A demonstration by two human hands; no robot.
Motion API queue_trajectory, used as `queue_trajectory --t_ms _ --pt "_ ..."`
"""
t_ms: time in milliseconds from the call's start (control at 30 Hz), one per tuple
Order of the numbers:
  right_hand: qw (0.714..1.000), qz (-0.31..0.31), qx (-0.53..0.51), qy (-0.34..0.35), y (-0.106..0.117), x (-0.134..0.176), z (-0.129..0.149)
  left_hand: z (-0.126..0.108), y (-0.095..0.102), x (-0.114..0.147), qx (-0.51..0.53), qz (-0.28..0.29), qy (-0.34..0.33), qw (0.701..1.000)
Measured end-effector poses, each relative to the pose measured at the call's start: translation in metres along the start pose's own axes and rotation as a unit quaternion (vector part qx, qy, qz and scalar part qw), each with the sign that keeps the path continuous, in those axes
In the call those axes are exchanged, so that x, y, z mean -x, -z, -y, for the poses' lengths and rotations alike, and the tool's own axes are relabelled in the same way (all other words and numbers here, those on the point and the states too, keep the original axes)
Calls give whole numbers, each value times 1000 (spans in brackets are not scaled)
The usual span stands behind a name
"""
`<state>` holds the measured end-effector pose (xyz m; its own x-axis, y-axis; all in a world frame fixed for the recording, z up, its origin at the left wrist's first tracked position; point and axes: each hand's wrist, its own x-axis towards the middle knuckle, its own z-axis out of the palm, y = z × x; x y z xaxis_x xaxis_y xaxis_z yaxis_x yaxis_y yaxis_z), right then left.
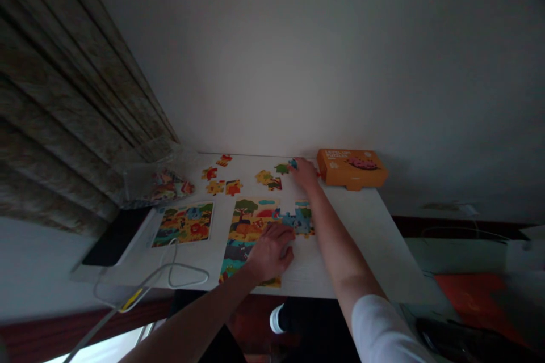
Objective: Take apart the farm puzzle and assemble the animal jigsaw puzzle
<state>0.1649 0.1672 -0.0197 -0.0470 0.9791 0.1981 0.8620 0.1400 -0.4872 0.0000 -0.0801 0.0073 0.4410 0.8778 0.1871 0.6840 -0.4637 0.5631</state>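
My left hand [272, 247] lies on the partly assembled jigsaw puzzle [247, 229], fingers stretched over it and thumb apart. The puzzle shows animals, a tree and water, with a gap in its upper right edge beside the blue elephant part [300, 221]. My right hand [305, 172] reaches to the back of the table, its fingertips closed on a small blue puzzle piece [293, 164]. Just left of those fingers lies a green piece [281, 169]. Joined yellow pieces [264, 177] lie farther left, and several orange and yellow loose pieces [216, 187] beyond them.
An orange puzzle box [352, 169] stands at the back right against the wall. On the left are a picture card [184, 224], a clear plastic bag [157, 181] with more pieces, a dark flat device [117, 238] and a white cable [187, 275] crossing the table edge.
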Motion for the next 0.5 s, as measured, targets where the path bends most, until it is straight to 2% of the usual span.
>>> queue_trajectory --t_ms 167,333,433,500 --pt "1000 3 27 0 -11 2 -4 -1 -1 1 -6 -6 -2 1000" --pt "999 15 5 -51 -11 -5 -4 1 -4 3 -14 -20 1 1000" --pt "996 49 29 -68 -7 -11 -4 2 -5 3 -11 -28 -1 1000" --pt "992 93 66 -46 -3 -19 -5 3 -6 2 -5 -36 3 999"
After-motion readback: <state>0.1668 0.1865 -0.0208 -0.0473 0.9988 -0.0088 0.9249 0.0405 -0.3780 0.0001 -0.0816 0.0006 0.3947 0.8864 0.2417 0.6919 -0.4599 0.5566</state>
